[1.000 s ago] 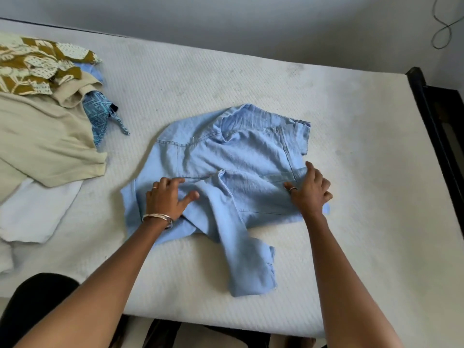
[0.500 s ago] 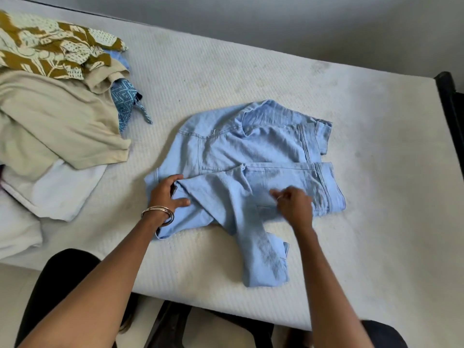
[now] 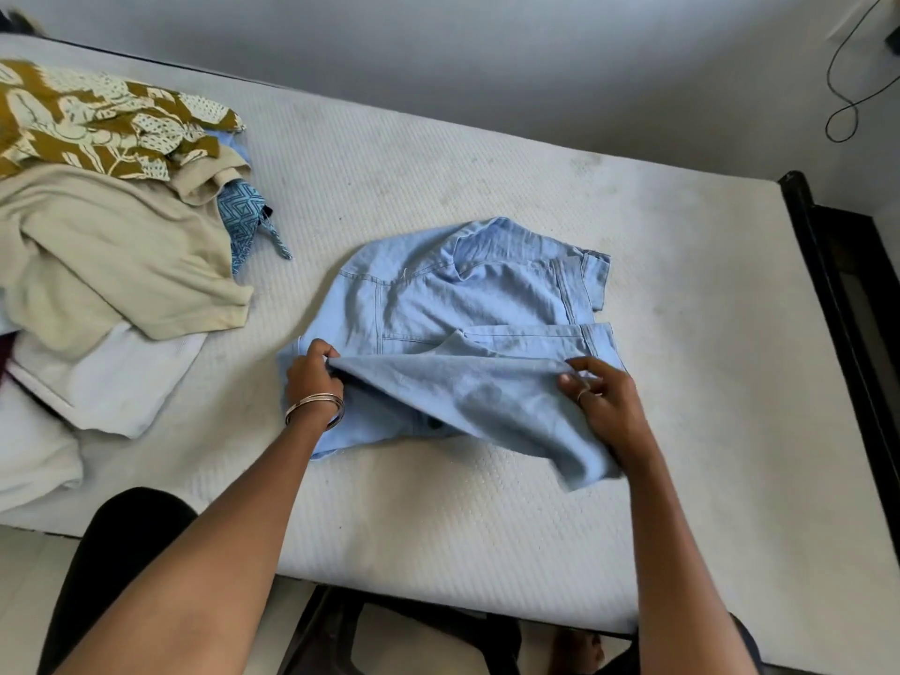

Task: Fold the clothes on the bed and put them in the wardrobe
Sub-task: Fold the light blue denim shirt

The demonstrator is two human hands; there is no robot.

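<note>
A light blue denim shirt lies partly folded in the middle of the white mattress. My left hand, with bangles on the wrist, pinches the left end of its lifted sleeve. At the sleeve's right end my right hand, wearing a ring, grips the fabric. The sleeve is stretched between both hands, raised slightly over the near part of the shirt, and its cuff end hangs down at the right.
A heap of unfolded clothes sits at the left: a mustard patterned cloth, a beige garment, a blue patterned piece and white fabric. A dark bed frame borders the right side. A cable hangs on the wall.
The sleeve lay diagonally toward me before. Both hands have since taken hold of it, lifted it and spread it sideways across the shirt's near part.
</note>
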